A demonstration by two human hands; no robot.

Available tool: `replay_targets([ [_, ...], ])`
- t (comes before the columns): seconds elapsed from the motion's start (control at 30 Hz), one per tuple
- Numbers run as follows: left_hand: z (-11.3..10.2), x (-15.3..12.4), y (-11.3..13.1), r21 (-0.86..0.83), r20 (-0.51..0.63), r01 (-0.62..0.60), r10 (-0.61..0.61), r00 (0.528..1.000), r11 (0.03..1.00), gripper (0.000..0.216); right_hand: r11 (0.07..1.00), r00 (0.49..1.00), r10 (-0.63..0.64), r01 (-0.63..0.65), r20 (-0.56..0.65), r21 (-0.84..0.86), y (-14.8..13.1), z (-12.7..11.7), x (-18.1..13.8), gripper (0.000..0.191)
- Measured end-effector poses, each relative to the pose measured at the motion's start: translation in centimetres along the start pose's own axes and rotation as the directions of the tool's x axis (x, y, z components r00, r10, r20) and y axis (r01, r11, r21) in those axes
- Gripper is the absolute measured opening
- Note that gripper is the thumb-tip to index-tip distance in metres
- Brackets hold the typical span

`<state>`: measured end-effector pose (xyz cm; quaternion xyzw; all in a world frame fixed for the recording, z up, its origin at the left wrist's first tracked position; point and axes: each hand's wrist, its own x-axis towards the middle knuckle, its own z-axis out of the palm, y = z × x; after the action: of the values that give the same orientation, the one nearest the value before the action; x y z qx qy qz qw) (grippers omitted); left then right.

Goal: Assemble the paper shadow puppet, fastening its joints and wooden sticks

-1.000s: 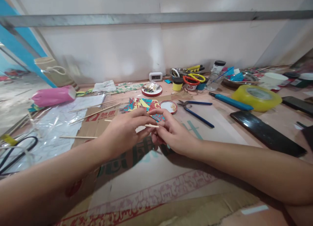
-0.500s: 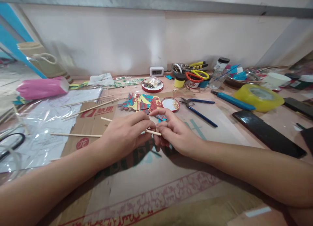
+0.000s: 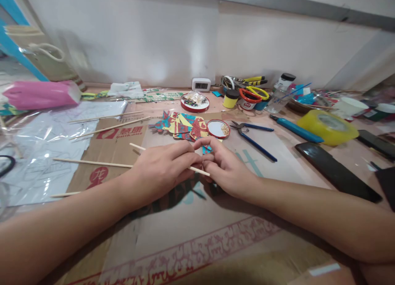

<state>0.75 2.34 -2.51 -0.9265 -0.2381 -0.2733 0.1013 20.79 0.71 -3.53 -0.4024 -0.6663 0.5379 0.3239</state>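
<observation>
A thin wooden stick [image 3: 199,171] is held at a slant in the left hand [image 3: 165,163], which is closed around it from above; its far end projects past the back of the hand, and its near end emerges below the fingers beside the right thumb. The right hand [image 3: 230,170] is curled, with its index finger arched toward the left fingertips; whether the stick is also gripped by it cannot be told. The middle of the stick and the meeting point of the fingertips are concealed. Just beyond the hands, a flat, jagged-edged cutout figure [image 3: 182,124] in red, blue and yellow is partly covered by them. Beside it, a shallow round lid [image 3: 215,128] with small gold-coloured beads is placed, followed by metal pliers [image 3: 259,144] with slim blue handles. Brown corrugated cardboard [image 3: 120,147] and a smooth translucent sheet [image 3: 212,219] are laid beneath the hands. To the left, straight loose sticks [image 3: 92,162] are spread over cardboard and glossy clear plastic [image 3: 33,165]; one is partly hidden by the left forearm. At the wall, the digits of a white clock [image 3: 201,84] are too blurred to be read.
</observation>
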Motion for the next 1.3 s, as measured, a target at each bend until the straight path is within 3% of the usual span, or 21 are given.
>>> replay_targets([
  [0.2,0.1,-0.5,0.1,0.022,-0.02,-0.031,0.032,0.999,0.999,0.018,0.999,0.999,-0.054,0.054,-0.002,0.002,0.3,0.0,0.0,0.031],
  [0.4,-0.1,-0.3,0.1,0.058,-0.032,-0.065,0.067,0.997,0.996,0.018,0.972,0.994,0.067,-0.084,0.084,0.219,-0.8,0.0,0.2,0.034],
  [0.6,-0.1,-0.3,0.0,0.072,-0.033,-0.062,0.064,0.997,0.996,0.018,0.973,0.993,0.08,-0.097,0.092,0.208,-0.9,0.2,0.2,0.036],
  [0.7,-0.1,-0.1,0.2,0.059,-0.041,-0.036,0.038,0.998,0.998,0.018,0.993,0.999,0.007,-0.012,0.041,0.116,-0.3,0.2,-0.1,0.036],
  [0.8,-0.3,0.1,0.4,0.008,-0.072,-0.017,0.018,0.997,1.0,0.021,0.984,0.985,-0.167,0.163,-0.04,-0.074,-0.1,-0.1,-0.7,0.033],
  [1.03,-0.3,0.3,0.4,-0.089,-0.07,-0.018,0.012,0.997,0.996,0.017,0.833,0.875,-0.485,0.456,-0.015,-0.314,-1.1,-0.5,-1.9,0.035],
  [1.17,-0.1,0.4,0.4,-0.16,-0.094,0.03,-0.046,0.994,0.987,0.017,0.809,0.858,-0.514,0.485,0.001,-0.333,-1.3,-0.3,-1.9,0.037],
  [1.3,0.2,0.4,0.2,-0.172,-0.099,0.037,-0.054,0.994,0.984,0.017,0.893,0.913,-0.408,0.393,-0.027,-0.221,-1.3,-0.1,-1.9,0.037],
])
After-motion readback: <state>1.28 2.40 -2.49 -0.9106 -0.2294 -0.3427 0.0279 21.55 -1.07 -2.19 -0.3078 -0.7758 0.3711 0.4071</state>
